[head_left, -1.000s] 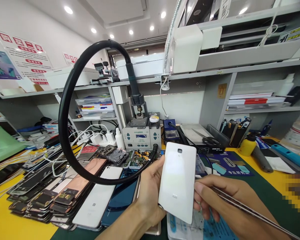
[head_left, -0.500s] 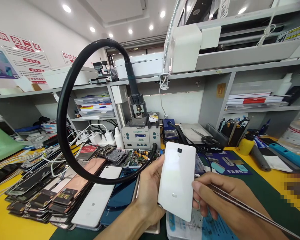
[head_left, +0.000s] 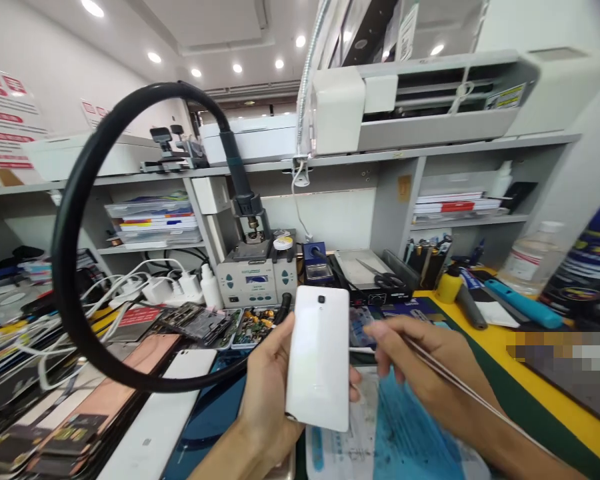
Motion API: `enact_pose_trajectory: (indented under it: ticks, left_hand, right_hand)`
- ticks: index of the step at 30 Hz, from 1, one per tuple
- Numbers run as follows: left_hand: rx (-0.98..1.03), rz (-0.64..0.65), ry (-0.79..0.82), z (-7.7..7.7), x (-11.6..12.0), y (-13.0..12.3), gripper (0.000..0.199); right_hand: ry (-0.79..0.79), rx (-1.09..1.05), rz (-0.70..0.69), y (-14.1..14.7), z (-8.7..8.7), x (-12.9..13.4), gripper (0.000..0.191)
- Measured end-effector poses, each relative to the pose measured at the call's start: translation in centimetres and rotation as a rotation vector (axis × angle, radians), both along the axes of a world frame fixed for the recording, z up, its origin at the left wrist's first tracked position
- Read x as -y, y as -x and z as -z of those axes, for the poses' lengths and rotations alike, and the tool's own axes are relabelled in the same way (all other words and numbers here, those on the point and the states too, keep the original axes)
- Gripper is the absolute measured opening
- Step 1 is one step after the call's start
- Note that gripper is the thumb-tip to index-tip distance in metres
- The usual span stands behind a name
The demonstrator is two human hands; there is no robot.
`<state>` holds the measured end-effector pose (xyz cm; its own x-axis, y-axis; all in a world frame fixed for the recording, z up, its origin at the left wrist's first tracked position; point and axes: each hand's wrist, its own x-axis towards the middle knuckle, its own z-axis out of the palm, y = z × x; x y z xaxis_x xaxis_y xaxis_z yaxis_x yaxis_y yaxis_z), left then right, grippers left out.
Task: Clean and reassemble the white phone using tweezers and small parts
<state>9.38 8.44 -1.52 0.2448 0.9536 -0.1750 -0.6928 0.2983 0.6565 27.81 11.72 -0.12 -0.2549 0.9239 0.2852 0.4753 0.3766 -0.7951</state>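
My left hand (head_left: 266, 390) grips a white smartphone (head_left: 321, 363), back side up and a little tilted, with its camera at the top. Fingertips show past the phone's right edge. Just right of the phone, and apart from it, is my right hand (head_left: 433, 363). It is closed on metal tweezers (head_left: 485, 408), whose long arms run back to the lower right; a thin pale tip points toward the phone. Below both hands lies a blue and white work mat (head_left: 405, 427) with dark specks.
A hot air station (head_left: 253, 280) with a looping black hose (head_left: 73, 280) stands behind. Phones, including a white one (head_left: 150, 420), and circuit boards (head_left: 253, 327) lie at left. Scissors (head_left: 387, 277), a yellow bottle (head_left: 449, 285) and a blue-handled tool (head_left: 523, 303) are at right.
My right hand has come away from the phone's edge and now sits apart on its right. The phone is more upright. The whole view has turned to the right.
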Motion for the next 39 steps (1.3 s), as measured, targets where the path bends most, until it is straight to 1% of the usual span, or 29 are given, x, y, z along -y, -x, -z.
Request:
enact_pose_trajectory:
  ticks: [1, 3, 5, 7, 10, 12, 15, 18, 23, 25, 29, 31, 33, 36, 39]
  left_hand:
    - [-0.027, -0.051, 0.008, -0.2, 0.0, -0.1, 0.056]
    - [-0.059, -0.155, 0.033, -0.7, 0.0, -0.4, 0.05]
    - [-0.081, -0.224, 0.067, -0.9, -0.1, -0.6, 0.047]
    - [-0.106, -0.267, 0.091, -1.1, -0.1, -0.8, 0.047]
    - [-0.132, -0.299, 0.091, -1.3, -0.1, -1.1, 0.047]
    - [-0.15, -0.302, 0.088, -1.5, 0.0, -1.3, 0.047]
    - [-0.164, -0.315, 0.11, -1.6, 0.1, -1.5, 0.047]
    - [-0.166, -0.317, 0.127, -1.6, 0.3, -1.5, 0.045]
    - [-0.138, -0.259, 0.11, -1.7, 0.7, -1.6, 0.046]
    - [-0.113, -0.221, 0.085, -1.5, 0.8, -1.4, 0.048]
    - [-0.057, -0.13, 0.083, -0.4, 0.4, -0.5, 0.048]
    - [-0.038, -0.099, 0.085, 0.0, 0.2, -0.3, 0.049]
    - [-0.041, -0.122, 0.096, -0.2, 0.2, -0.4, 0.049]
    - [-0.068, -0.181, 0.119, -1.0, 0.6, -1.0, 0.049]
    - [-0.106, -0.199, 0.096, -1.6, 1.1, -1.5, 0.047]
  right_hand:
    - [-0.109, 0.044, 0.077, -0.8, -0.3, -0.9, 0.036]
    - [-0.336, 0.296, 0.173, -2.8, -0.7, -3.1, 0.034]
    - [-0.368, 0.437, 0.197, -5.1, -0.9, -5.2, 0.028]
    - [-0.345, 0.586, 0.207, -7.2, -0.9, -6.8, 0.02]
    - [-0.228, 0.797, 0.204, -9.0, -0.3, -8.2, 0.013]
    - [-0.14, 0.888, 0.195, -9.3, 0.4, -8.7, 0.016]
    - [-0.031, 0.966, 0.19, -9.2, 1.2, -9.0, 0.02]
    - [0.057, 1.012, 0.227, -8.8, 1.7, -9.2, 0.021]
    - [0.167, 1.022, 0.278, -8.8, 1.9, -9.2, 0.023]
    - [0.223, 0.997, 0.267, -9.0, 1.8, -9.2, 0.022]
    - [0.334, 0.902, 0.191, -9.6, 1.4, -9.6, 0.022]
    - [0.322, 0.865, 0.215, -9.7, 1.4, -10.0, 0.023]
    - [0.281, 0.841, 0.278, -9.4, 1.6, -10.4, 0.024]
    - [0.249, 0.81, 0.344, -8.7, 2.2, -10.9, 0.028]
    - [0.247, 0.772, 0.359, -8.1, 2.9, -11.3, 0.029]
